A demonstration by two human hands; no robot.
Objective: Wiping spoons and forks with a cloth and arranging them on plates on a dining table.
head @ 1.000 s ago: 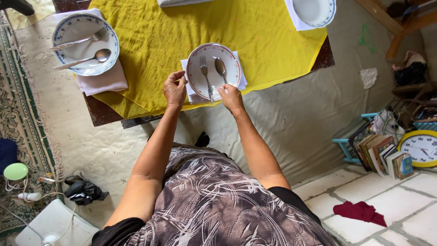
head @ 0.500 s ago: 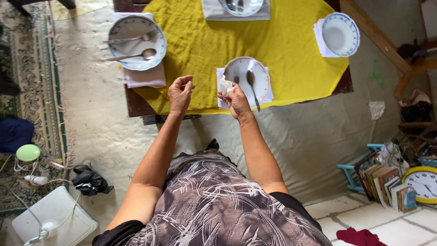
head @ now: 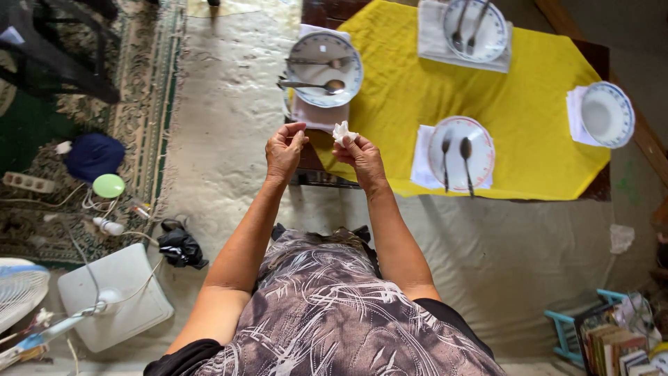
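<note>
1. Two hands were raised together near the left corner of the table (head: pixel 327 14): the right hand (head: pixel 362 159) pinched a small crumpled white tissue (head: pixel 342 131) in its fingertips, lifted clear of the table, probably to keep it off the plates
2. The left hand (head: pixel 284 150) hung just beside the tissue with fingertips drawn together on nothing, apart from the right hand, as if ready to take or pull at the wad
3. On the table, over its yellow cloth (head: pixel 390 76), a red-rimmed plate (head: pixel 460 153) sat on a napkin at the near edge with fork and spoon laid side by side in it; a blue-rimmed plate (head: pixel 325 59) stood at the left corner, another at the far edge, and an empty bowl (head: pixel 607 114) at the right end
4. Half a second earlier the tissue was held right at the red-rimmed plate; now both hands were off to its left, toward the left corner
</note>
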